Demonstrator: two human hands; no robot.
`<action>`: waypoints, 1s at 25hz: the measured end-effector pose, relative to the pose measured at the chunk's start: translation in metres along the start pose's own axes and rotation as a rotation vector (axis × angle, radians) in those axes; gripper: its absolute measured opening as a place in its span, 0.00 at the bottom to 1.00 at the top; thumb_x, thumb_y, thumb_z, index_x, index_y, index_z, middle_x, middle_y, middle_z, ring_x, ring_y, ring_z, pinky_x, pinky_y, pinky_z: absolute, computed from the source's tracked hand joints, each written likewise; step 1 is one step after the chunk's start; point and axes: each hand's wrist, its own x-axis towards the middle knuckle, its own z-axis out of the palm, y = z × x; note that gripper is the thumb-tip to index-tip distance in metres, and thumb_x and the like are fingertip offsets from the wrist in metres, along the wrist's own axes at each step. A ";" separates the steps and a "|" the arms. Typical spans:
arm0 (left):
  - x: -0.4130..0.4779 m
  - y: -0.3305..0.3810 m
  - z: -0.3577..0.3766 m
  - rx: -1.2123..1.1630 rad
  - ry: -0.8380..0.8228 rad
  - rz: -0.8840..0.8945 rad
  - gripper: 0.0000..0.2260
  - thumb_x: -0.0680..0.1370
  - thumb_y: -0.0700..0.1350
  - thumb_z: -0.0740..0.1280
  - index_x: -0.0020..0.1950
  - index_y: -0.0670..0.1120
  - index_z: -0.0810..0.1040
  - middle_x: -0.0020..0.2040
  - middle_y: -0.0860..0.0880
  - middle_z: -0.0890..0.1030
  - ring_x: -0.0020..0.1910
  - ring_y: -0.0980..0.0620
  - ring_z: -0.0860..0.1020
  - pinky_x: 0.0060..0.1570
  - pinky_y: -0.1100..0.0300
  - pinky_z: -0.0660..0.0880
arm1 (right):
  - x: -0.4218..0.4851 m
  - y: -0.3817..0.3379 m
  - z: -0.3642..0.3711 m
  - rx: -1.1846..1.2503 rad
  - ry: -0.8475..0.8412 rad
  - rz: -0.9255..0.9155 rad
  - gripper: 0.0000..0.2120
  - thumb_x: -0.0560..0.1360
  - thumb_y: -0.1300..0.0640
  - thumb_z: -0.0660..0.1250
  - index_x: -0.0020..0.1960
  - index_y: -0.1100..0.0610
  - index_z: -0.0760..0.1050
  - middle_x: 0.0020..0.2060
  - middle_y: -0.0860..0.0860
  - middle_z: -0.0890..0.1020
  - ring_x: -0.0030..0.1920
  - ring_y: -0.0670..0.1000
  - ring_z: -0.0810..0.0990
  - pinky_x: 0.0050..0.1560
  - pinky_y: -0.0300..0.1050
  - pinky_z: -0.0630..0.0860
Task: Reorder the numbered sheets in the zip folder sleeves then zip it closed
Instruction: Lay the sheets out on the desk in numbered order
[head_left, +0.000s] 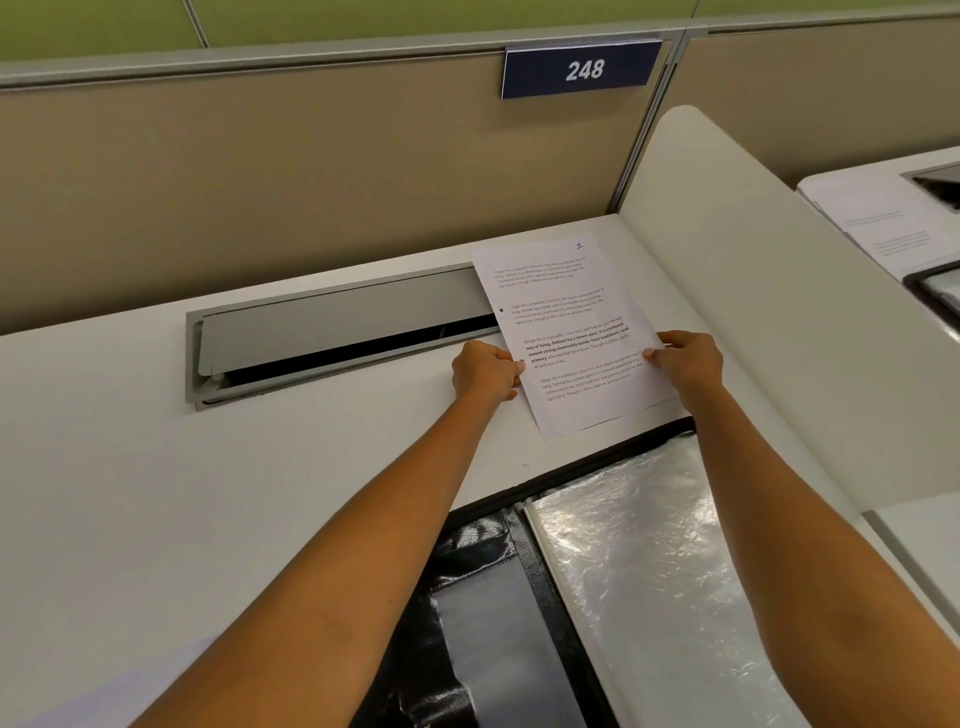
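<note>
On your far left, the white worktop (130, 415) has a long grey hatch (337, 322) sunk into it, its flap tilted up over a dark slot. Your left hand (483, 374) reaches forward just past the hatch's right end and pinches the left edge of the sheet (566, 322), thumb on top and fingers curled under. The sheet is out of the folder, at the back of the worktop, skewed a little so that its top leans left and its upper left corner covers the end of the hatch. It bears printed paragraphs and a small blue handwritten number near its top right corner, too small to read with certainty. A thin shadow runs under its near edge; you cannot tell whether it lies fully flat. Your right hand (685, 364) pinches the sheet's right edge in the same way. Near you, between your forearms, the black folder (467, 597) lies open, with a crinkled clear sleeve (649, 571) on its right half. A white divider (727, 260) rises to the right, and above it hangs a blue sign (582, 70) reading 248.
</note>
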 end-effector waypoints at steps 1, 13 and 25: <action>0.000 0.000 0.000 0.014 0.000 0.008 0.07 0.73 0.40 0.74 0.49 0.39 0.82 0.49 0.44 0.85 0.40 0.49 0.84 0.43 0.53 0.83 | 0.001 0.000 0.001 -0.001 0.003 0.001 0.20 0.73 0.61 0.72 0.64 0.59 0.77 0.59 0.57 0.81 0.59 0.57 0.78 0.63 0.47 0.72; -0.014 -0.002 -0.012 0.192 -0.040 0.051 0.10 0.73 0.46 0.75 0.48 0.43 0.78 0.47 0.47 0.80 0.52 0.43 0.81 0.56 0.50 0.78 | -0.023 -0.005 0.015 -0.070 0.137 -0.057 0.23 0.73 0.60 0.73 0.67 0.58 0.74 0.60 0.58 0.78 0.63 0.60 0.73 0.63 0.54 0.73; -0.079 -0.032 -0.116 0.469 0.004 0.199 0.28 0.76 0.51 0.70 0.73 0.43 0.66 0.70 0.43 0.72 0.66 0.43 0.73 0.61 0.53 0.72 | -0.197 -0.075 0.117 -0.041 -0.023 -0.348 0.16 0.74 0.58 0.72 0.61 0.59 0.78 0.57 0.59 0.79 0.59 0.59 0.75 0.58 0.48 0.72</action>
